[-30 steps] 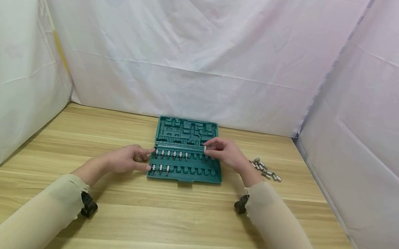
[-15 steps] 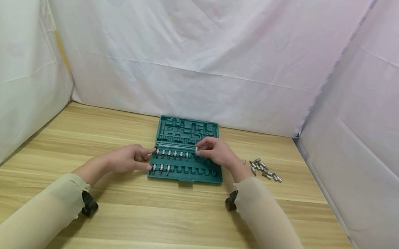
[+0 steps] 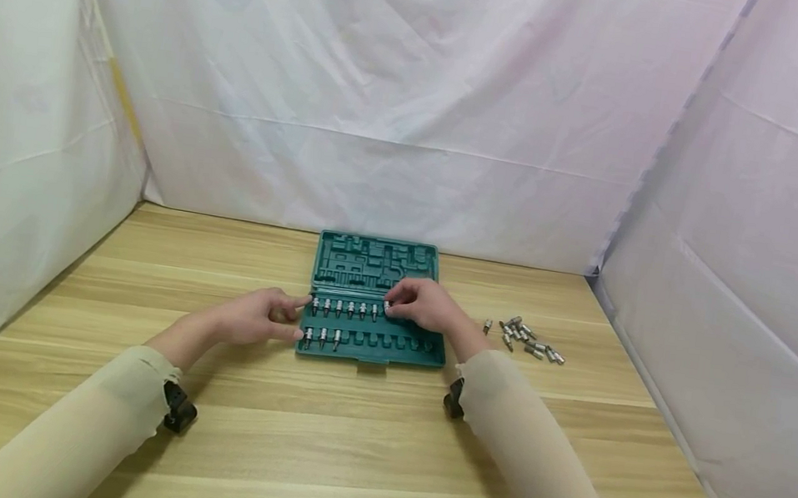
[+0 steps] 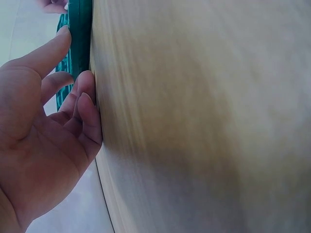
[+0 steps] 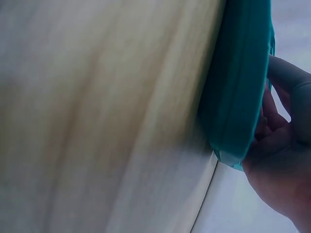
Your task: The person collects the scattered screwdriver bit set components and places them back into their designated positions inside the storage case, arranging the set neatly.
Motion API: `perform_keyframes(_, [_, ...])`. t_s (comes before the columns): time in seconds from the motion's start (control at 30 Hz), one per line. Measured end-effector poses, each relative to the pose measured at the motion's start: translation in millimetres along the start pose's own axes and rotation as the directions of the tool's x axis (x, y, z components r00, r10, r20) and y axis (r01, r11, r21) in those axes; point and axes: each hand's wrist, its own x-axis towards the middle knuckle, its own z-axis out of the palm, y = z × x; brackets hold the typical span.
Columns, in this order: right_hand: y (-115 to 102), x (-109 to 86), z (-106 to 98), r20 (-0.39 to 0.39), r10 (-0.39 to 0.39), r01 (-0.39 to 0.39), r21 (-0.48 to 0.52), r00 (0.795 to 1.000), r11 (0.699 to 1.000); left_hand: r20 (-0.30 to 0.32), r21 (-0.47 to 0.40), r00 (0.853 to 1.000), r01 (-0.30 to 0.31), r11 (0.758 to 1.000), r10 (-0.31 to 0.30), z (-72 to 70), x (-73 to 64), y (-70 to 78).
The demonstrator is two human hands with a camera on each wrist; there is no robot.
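An open green tool case lies flat on the table with its lid to the back. Bit sockets fill the left part of its rear row, and 3 more sit at the left of the front row. My right hand pinches a bit socket at the rear row, just right of the filled slots. With thumb and index finger spread, my left hand touches the case's left edge; the left wrist view shows its thumb on the rim. Fingertips of the right hand are hidden behind the case wall in the right wrist view.
Right of the case lies a loose pile of bit sockets, with a single socket nearer the case. White cloth walls stand behind and at both sides of the wooden table.
My right hand has moved left and down with the bit socket, from above the rear row's right part to beside the filled slots. The left hand has stayed at the case's edge.
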Motion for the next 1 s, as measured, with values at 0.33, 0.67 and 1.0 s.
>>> perform_keyframes(0.33, [3.7,1.7,-0.3,0.017,0.005,-0.005,-0.009,1.000,1.000,-0.004,0.015,1.000,-0.014,1.000,0.014,-0.5,-1.0,0.8])
perform_keyframes(0.67, [4.9,2.9,0.4,0.013,0.023,-0.023,-0.017,1.000,1.000,0.004,0.001,1.000,-0.014,1.000,0.014,-1.2,-1.6,0.8])
perform_keyframes(1.0, [2.6,4.2,1.2,0.002,0.035,-0.034,-0.074,0.999,0.997,0.008,0.023,1.000,-0.023,0.999,0.023,-2.4,-3.4,3.3])
